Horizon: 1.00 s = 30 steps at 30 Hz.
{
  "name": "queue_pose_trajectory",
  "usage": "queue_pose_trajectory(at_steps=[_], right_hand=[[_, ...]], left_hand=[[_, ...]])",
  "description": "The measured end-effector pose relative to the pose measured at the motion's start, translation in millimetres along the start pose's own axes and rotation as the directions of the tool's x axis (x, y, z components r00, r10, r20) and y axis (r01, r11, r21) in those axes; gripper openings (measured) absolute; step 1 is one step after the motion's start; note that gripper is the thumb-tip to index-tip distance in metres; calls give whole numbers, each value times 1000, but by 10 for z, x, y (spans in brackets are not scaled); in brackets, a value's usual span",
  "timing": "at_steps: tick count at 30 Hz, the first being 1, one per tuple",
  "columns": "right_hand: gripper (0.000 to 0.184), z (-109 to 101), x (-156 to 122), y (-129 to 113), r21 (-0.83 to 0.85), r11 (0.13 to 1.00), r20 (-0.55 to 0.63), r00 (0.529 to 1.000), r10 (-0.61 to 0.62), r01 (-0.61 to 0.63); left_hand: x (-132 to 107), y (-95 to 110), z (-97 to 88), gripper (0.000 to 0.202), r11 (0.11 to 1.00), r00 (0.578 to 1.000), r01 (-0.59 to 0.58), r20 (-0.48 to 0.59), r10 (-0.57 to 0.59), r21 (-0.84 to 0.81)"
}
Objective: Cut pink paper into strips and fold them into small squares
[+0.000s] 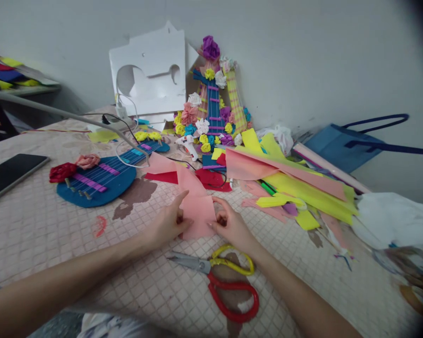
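Left hand (pixel 167 226), right hand (pixel 233 227) pinch pink, possibly-felt sheet (pixel 197 209).

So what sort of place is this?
Probably a home craft corner: the left hand and right hand hold pink paper over a quilted cover, with scissors, a glue gun and a blue guitar nearby.

Plain pale wall (pixel 320 56) well beyond the fingers (pixel 181 199); quilted beige surface (pixel 38 225) under them; shelf (pixel 38 88) far to their left
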State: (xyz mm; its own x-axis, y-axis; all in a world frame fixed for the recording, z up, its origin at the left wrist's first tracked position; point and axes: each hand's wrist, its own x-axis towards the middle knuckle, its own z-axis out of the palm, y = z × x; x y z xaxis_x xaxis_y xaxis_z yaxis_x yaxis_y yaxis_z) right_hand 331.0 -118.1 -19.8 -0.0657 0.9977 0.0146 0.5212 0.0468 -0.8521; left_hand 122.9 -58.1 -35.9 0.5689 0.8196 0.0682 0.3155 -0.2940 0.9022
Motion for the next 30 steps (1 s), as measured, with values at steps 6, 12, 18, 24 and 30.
queue_pose_trajectory(at_steps=[6, 12, 18, 24, 30], right_hand=[[59, 9, 18, -21, -49, 999, -26, 1000, 10, -12], [58, 22, 42, 27, -58, 998, -60, 998, 8, -12], [50, -9, 74, 102, 106, 992, -101, 993, -64, 74], [47, -60, 100, 165, 238, 971, -64, 998, -23, 38], [43, -76, 101, 217, 133, 991, -91, 996, 8, 4]], left_hand=[[9, 59, -11, 71, 999, 1000, 30, 4, -31, 17], [16, 43, -5, 71, 999, 999, 26, 20, -27, 25], [88, -7, -139, 57, 1000, 999, 21, -27, -21, -15], [185, 2, -358, 40, 999, 991, 41, -129, -36, 32], [345, -72, -406, 44, 988, 981, 64, -171, -88, -141]])
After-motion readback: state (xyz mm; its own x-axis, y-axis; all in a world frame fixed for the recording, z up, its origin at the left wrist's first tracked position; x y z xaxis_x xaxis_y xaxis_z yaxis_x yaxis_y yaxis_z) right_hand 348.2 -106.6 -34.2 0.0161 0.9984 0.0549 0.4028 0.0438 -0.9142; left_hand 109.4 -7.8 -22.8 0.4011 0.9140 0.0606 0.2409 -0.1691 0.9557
